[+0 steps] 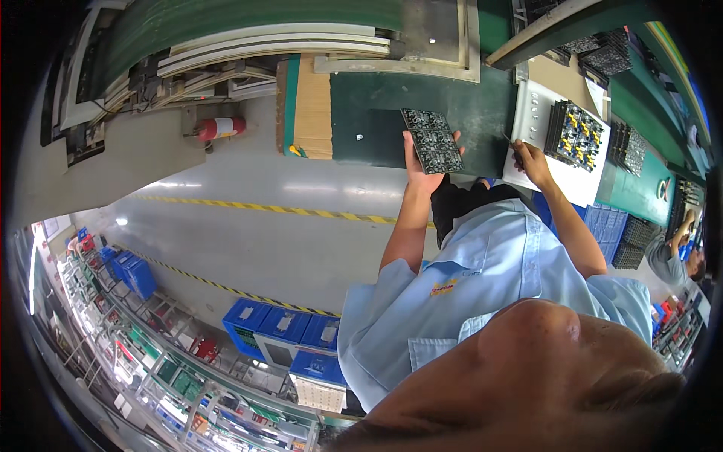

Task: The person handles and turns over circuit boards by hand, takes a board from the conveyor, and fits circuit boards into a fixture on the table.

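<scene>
A dark circuit board panel [432, 141], divided into several small boards, is held up over the near edge of the green worktop [369, 102]. My left hand [424, 172] grips it from below, thumb at one side and fingertips at the other. To the right, my right hand [533, 163] is closed in a pinch at the left edge of a white tray [576, 183]. A thin dark tip seems to stick out of that pinch, too small to name. On the tray stand stacked circuit boards with yellow parts [578, 135], beside a row of small white pieces [534, 113].
More dark boards [627, 148] lie right of the tray. A metal-framed conveyor [472, 38] borders the worktop's far side. Wooden strips [310, 105] lie at its left end, with a red fire extinguisher [220, 128] beyond. Blue crates [282, 324] stand behind me; another person [678, 252] works at far right.
</scene>
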A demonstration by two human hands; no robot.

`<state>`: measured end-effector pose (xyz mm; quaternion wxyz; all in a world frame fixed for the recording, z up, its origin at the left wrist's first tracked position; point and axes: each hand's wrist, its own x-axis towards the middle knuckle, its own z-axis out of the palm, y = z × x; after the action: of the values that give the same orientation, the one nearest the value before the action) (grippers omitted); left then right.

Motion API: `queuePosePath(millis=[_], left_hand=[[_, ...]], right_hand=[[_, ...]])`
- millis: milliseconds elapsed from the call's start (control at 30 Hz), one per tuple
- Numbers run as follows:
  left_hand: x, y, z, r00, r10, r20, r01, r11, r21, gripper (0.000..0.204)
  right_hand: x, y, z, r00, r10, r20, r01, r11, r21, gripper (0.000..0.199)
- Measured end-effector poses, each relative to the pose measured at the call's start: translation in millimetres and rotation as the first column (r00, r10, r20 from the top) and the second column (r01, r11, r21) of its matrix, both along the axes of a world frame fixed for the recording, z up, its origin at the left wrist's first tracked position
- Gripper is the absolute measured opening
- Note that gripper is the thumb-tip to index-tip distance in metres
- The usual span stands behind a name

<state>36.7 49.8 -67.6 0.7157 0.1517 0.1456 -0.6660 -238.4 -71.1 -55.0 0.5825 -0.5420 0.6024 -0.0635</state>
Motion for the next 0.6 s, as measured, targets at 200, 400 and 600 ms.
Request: queuePosePath(millis=[200,400,600], left_hand=[[11,-7,-26,0.986,-0.154,-0.068,0.146,0.982,-0.116,0.094],[14,-9,-41,0.952,-0.275,-0.137,0.249,0.952,-0.18,0.106],[14,-5,-57,0.941,-0.326,-0.089,0.3,0.927,-0.223,0.109]], right_hand=[[2,0,1,1.0,0.0,-0.012,0.0,1.0,-0.004,0.054],[2,-1,0,1.0,0.004,-0.031,-0.004,1.0,-0.003,0.056],[4,-2,1,0.999,0.022,-0.037,-0.023,0.999,-0.023,0.053]])
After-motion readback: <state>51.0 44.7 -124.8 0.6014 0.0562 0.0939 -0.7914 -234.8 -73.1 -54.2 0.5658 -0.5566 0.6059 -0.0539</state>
